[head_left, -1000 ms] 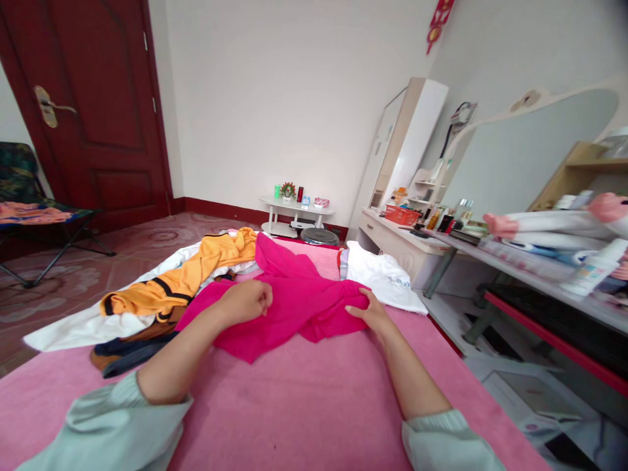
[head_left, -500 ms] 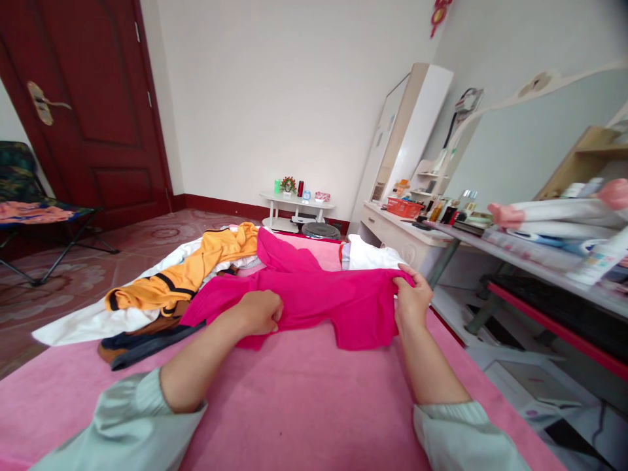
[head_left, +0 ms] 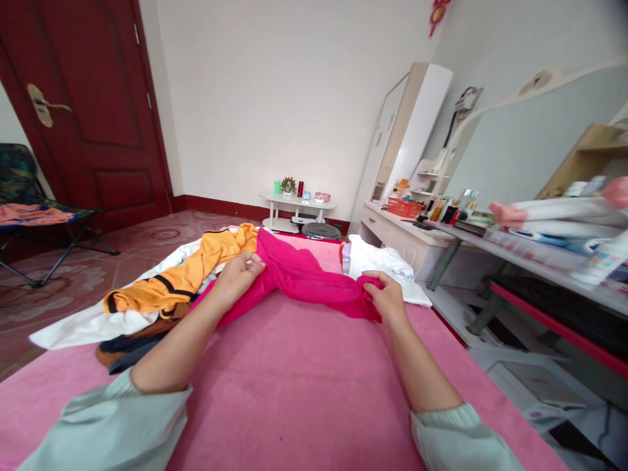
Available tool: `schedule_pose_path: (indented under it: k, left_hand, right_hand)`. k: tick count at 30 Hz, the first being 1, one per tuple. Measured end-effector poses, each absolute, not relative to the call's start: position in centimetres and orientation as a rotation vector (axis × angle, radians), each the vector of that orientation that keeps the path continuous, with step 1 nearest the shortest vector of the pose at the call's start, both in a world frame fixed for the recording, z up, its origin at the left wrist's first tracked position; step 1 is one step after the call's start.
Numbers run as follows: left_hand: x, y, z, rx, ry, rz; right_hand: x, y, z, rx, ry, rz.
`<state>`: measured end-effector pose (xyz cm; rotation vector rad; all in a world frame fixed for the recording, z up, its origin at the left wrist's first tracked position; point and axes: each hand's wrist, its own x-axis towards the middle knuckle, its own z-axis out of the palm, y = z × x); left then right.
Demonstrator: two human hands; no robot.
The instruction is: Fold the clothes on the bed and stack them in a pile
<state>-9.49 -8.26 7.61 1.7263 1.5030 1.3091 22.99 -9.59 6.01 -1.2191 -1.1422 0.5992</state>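
Note:
A bright magenta garment (head_left: 314, 278), perhaps a shirt, stretches between my hands over the pink bed cover (head_left: 299, 392). My left hand (head_left: 240, 275) pinches it near its left part, close to the pile of clothes. The other end, bunched up, is gripped by the fingers of my right hand (head_left: 385, 294). Beside the left forearm lie a yellow garment with black stripes (head_left: 181, 281), a white garment (head_left: 88, 327) and dark and brown clothing (head_left: 142, 347). Just beyond my right hand rests a white garment (head_left: 383, 258) with blue print.
A dressing table (head_left: 392, 222) with an orange basket (head_left: 405, 207) and bottles stands to the right, near a desk (head_left: 520, 255) loaded with items. A folding chair (head_left: 39, 216) sits by the dark red door (head_left: 93, 98). A small white table (head_left: 294, 199) is at the far wall.
My left hand has moved up and away from me, and my right hand slightly left. The magenta garment's near edge has been lifted and gathered, uncovering more of the white garment and bed cover.

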Motion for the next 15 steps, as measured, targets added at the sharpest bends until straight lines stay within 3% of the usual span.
schedule_pose_path:
  k: [4, 9, 15]
  left_hand:
    - [-5.2, -10.6, 7.8, 1.810, 1.187, 1.281]
    - [-1.4, -13.8, 8.1, 1.959, 0.774, 1.089]
    - [-2.9, -13.1, 8.5, 2.257, 1.287, 1.012]
  right_hand:
    - [19.0, -11.1, 6.0, -1.040, -1.559, 0.942]
    - [15.6, -12.5, 5.2, -0.862, -1.667, 1.171]
    - [15.3, -11.4, 3.7, -1.009, -1.339, 1.226]
